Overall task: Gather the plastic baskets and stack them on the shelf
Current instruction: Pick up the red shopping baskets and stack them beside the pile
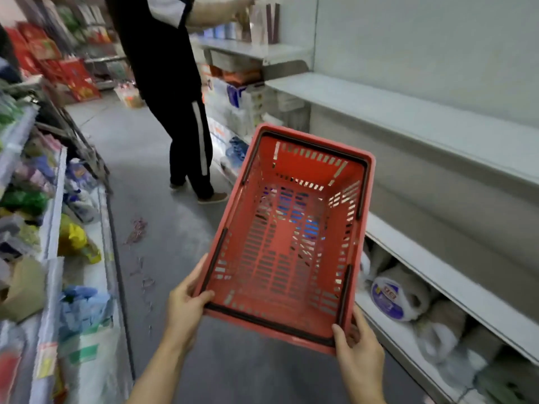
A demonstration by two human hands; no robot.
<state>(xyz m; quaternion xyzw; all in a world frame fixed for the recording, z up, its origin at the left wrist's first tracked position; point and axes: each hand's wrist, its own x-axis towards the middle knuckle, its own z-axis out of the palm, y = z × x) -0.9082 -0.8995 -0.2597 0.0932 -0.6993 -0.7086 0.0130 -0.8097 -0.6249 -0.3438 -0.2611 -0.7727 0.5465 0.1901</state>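
Observation:
An empty red plastic basket (pixel 287 237) with black handles folded along its rim hangs in the air over the aisle, its open top tilted toward me. My left hand (pixel 185 307) grips its near left corner, thumb over the rim. My right hand (pixel 358 349) grips the near right corner, thumb on the rim. White shelves (pixel 408 112) run along the right side, their upper boards bare.
A person in dark clothes (pixel 180 91) stands ahead in the aisle, reaching to a high shelf. Packed goods fill the left shelves (pixel 55 217). Bags (pixel 402 295) lie on the lowest right shelf. Grey floor (pixel 157 228) stretches between.

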